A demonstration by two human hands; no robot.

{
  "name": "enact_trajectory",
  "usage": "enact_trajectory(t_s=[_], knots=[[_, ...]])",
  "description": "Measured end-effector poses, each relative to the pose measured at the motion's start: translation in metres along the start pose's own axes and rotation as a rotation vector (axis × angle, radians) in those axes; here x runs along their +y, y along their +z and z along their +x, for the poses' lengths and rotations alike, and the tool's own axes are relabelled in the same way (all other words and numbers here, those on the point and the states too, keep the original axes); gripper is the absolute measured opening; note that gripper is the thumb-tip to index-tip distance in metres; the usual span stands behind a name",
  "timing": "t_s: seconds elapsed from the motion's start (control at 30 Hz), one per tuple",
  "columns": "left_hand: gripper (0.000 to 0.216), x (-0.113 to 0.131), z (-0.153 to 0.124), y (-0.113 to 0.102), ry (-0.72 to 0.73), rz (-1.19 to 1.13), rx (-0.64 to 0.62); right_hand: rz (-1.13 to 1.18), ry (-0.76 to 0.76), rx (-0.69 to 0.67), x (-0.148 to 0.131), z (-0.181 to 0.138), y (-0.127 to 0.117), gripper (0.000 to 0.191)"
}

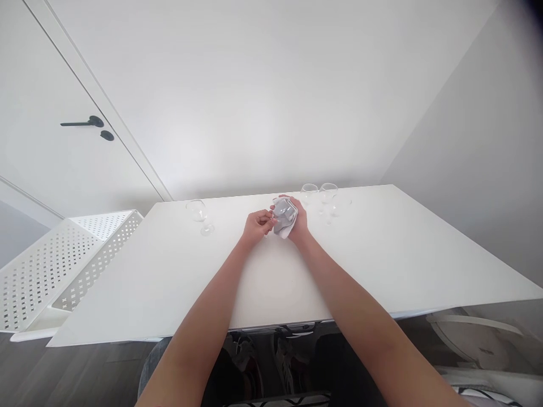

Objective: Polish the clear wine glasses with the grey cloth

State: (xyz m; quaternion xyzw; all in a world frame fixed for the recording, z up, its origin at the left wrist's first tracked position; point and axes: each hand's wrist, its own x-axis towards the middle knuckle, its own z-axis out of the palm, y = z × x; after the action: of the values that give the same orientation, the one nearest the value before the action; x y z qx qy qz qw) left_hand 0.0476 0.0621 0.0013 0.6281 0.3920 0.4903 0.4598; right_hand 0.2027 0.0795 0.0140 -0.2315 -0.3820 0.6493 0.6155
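Observation:
Above the middle of the table, my right hand (300, 219) is wrapped round a light grey-and-white cloth (287, 230). Cupped in that cloth is the bowl of a clear wine glass (281, 210), tilted on its side toward the left. My left hand (257, 225) pinches the glass at its stem end, close beside the cloth; the fingers partly hide the stem and foot. Off to the left stands another clear stemmed glass (197, 211). Just right of my right hand are two more clear glasses, a nearer-left one (309, 192) and one beside it (328, 193).
The white table (169, 282) reaches back to a plain wall. On the left, a white perforated metal rack (51, 260) stands below a door with a black handle (82, 122). A pale round-backed chair (475, 339) is partly visible at lower right.

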Motion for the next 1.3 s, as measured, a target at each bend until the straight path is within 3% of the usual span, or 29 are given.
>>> enact_trajectory(t_s=[0.07, 0.17, 0.23, 0.33, 0.47, 0.6, 0.73, 0.9, 1.13, 1.3], knots=[[0.044, 0.000, 0.002, -0.002, 0.008, -0.087, 0.000, 0.043, 0.086, -0.060, 0.004, -0.001, 0.004, 0.054], [0.042, -0.002, 0.004, -0.004, -0.018, -0.160, 0.075, -0.081, 0.045, -0.007, 0.015, -0.002, 0.009, 0.050], [0.042, -0.002, 0.006, -0.005, -0.043, -0.178, 0.117, -0.213, -0.065, 0.088, 0.020, -0.003, 0.011, 0.043], [0.041, -0.002, 0.006, -0.003, -0.056, -0.146, 0.135, -0.415, -0.280, 0.142, 0.019, -0.006, 0.012, 0.047], [0.035, -0.004, 0.004, 0.002, -0.064, -0.007, 0.122, -0.803, -0.614, 0.063, 0.012, -0.005, 0.008, 0.048], [0.027, -0.005, 0.002, 0.004, 0.032, 0.182, 0.137, -1.094, -0.699, 0.024, 0.011, -0.002, 0.005, 0.027], [0.021, -0.006, 0.000, 0.004, 0.110, 0.326, 0.148, -0.967, -0.615, 0.192, 0.012, -0.002, 0.003, 0.022], [0.022, -0.010, -0.001, 0.006, 0.145, 0.404, 0.119, -0.605, -0.384, 0.351, 0.008, -0.001, -0.002, 0.016], [0.031, -0.012, 0.001, 0.004, 0.140, 0.332, 0.174, -0.166, -0.216, 0.281, 0.010, 0.007, -0.004, 0.020], [0.035, -0.009, 0.001, 0.004, 0.121, 0.298, 0.203, -0.088, -0.162, 0.210, 0.011, 0.007, -0.004, 0.028]])
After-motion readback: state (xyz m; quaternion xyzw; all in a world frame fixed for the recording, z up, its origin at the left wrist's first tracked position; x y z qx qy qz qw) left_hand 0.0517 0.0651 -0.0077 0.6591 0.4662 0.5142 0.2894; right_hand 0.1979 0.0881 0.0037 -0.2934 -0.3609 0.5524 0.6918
